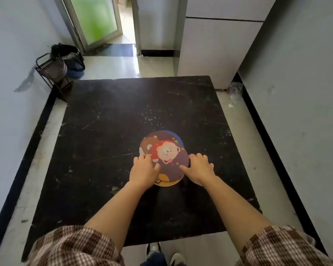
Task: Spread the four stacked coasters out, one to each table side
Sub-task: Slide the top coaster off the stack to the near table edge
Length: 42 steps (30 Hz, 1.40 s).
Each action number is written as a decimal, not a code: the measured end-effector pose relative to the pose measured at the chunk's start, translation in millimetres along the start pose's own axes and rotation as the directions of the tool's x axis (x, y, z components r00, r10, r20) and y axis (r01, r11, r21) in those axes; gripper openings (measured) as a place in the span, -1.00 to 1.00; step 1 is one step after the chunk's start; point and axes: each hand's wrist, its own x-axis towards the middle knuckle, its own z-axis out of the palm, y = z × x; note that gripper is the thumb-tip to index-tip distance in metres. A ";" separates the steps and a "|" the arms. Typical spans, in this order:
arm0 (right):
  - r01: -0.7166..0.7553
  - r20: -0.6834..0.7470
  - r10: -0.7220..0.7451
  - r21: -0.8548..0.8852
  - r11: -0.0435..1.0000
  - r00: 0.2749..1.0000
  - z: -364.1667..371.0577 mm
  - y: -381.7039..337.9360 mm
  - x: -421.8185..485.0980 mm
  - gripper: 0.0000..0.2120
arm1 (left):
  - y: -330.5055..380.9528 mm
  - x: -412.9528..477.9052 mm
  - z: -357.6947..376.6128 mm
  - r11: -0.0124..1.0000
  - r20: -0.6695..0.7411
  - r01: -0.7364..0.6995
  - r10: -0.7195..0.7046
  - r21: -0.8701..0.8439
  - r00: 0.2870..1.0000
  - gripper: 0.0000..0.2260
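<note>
Both hands flank the coasters (162, 157), fanned midway along the table's (108, 120) near half — left hand (145, 169) fingers spread on the top disc, right hand (199, 167) fingers loosely apart at its rim, ready to slide one free

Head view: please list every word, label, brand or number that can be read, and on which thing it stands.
None can be read.
The top coaster shows only a cartoon bear picture, no letters.
The coasters under it show parts of pictures only.
The black table bears scratches, no writing.
The left hand and right hand hide parts of the stack.
</note>
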 end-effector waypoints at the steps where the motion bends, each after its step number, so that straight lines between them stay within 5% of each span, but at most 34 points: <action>1: -0.017 0.007 0.017 0.002 1.000 1.000 1.8 -0.4 2.8 -0.50 | -1.3 1.3 3.0 1.000 -0.012 0.012 -0.012 -0.019 1.000 -0.67; 10: -0.108 -0.052 0.126 0.268 0.957 0.991 25.0 -1.6 18.0 -0.56 | -3.5 6.0 30.6 0.954 -0.089 0.148 -0.177 -0.259 0.980 -0.54; 17: -0.125 -0.071 0.252 0.720 0.683 0.965 23.1 -10.7 18.4 -0.64 | -3.3 11.6 31.0 0.801 -0.102 0.284 -0.392 -0.528 0.914 -0.46; 22: -0.181 0.075 0.203 0.800 0.572 0.976 9.7 -6.5 15.6 -0.54 | -3.0 6.8 27.4 0.601 0.047 0.376 -0.489 -0.706 0.871 -0.56; 27: -0.186 0.177 0.068 0.837 0.514 0.982 -8.3 9.2 1.9 -0.57 | -15.0 -21.9 18.8 0.386 0.355 0.463 -0.320 -0.798 0.879 -0.81; 31: -0.236 0.326 -0.085 0.819 0.522 0.942 -11.1 17.3 -14.4 -0.57 | -33.4 -48.8 20.0 0.253 0.403 0.487 -0.322 -0.836 0.857 -0.82; 33: -0.248 0.406 -0.154 0.772 0.585 0.901 -6.6 18.9 -20.4 -0.57 | -43.0 -61.4 23.5 0.279 0.388 0.488 -0.343 -0.827 0.855 -0.80; 36: -0.229 0.464 -0.187 0.700 0.676 0.866 5.8 15.7 -27.6 -0.58 | -54.2 -81.2 30.5 0.446 0.352 0.469 -0.322 -0.762 0.879 -0.82; 42: -0.116 0.286 -0.091 0.632 0.767 0.954 39.4 13.7 -42.2 -0.69 | -72.0 -107.7 33.1 0.652 0.447 0.542 -0.329 -0.530 0.832 -0.88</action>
